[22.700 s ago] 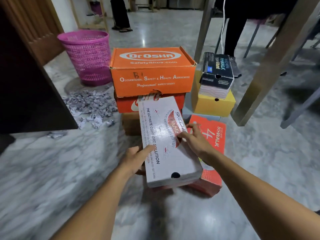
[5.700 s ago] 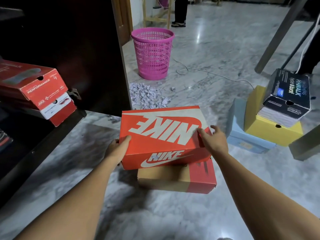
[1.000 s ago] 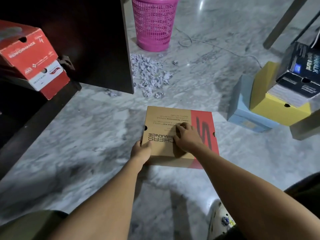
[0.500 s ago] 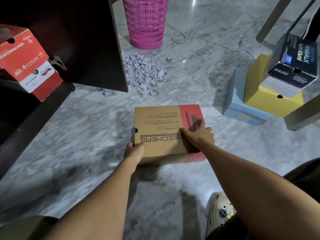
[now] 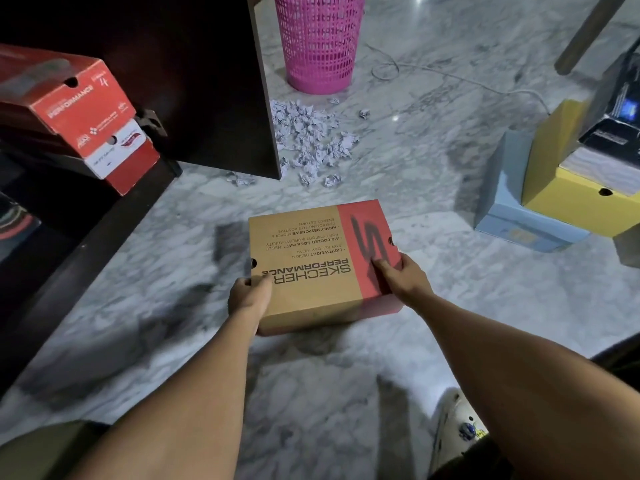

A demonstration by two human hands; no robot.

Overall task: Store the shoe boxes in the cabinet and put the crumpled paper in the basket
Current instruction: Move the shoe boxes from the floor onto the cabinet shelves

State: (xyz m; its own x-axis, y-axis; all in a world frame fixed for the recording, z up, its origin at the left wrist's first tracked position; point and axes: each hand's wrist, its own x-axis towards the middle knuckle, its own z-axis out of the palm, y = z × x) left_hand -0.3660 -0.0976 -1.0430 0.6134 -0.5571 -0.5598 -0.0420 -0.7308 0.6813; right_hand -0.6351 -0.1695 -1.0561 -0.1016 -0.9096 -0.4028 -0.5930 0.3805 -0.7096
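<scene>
While the dark cabinet [image 5: 194, 98] takes up the whole upper left of the frame with a red box [image 5: 79, 109] already on its shelf, you've still got a stack waiting at the right edge: a yellow box [image 5: 581, 202] on a blue box [image 5: 512, 220], with a dark box [image 5: 616, 126] on top. The tan-and-red Skechers box [image 5: 311, 265] sits on the floor dead centre, and the orange Nike box that was on it a few seconds ago is gone. The pink basket [image 5: 320, 43] is top centre, with the crumpled paper [image 5: 308, 140] heaped just below it, untouched. A second ago your right hand [image 5: 401, 282] lay flat mid-lid. Now it's out at the red edge, fingers on top and thumb round the side. Your left hand [image 5: 247, 299] grips the near left corner. Looks like the lift toward the cabinet is next, with three more boxes and the paper after that.
</scene>
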